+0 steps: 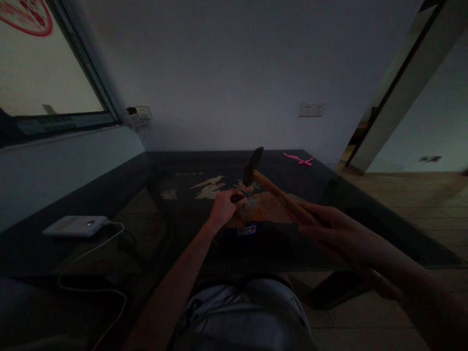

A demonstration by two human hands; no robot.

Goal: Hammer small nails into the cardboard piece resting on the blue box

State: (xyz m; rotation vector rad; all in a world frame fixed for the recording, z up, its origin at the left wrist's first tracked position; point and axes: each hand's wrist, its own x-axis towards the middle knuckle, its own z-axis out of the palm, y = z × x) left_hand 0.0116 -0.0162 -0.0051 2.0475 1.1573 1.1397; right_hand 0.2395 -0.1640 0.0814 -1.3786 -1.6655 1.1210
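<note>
My right hand (329,229) is closed round the wooden handle of a hammer (276,190). The hammer's dark metal head rises above and just right of my left hand (224,208). With its fingers pinched, my left hand holds a small dark piece (237,198) that is too dim to name. It rests at the left end of a brown sheet (268,204) dotted with many small holes or marks. Beneath the sheet, a blue object with a white label (247,230) shows at the front. Between head and sheet there is a visible gap.
The dark glossy table (175,248) has a bird-and-flower picture (210,187) on its top. A white power bank (76,225) with a white cable lies at the left. A pink ribbon (302,160) lies at the back right. Behind stands a wall with sockets (312,110).
</note>
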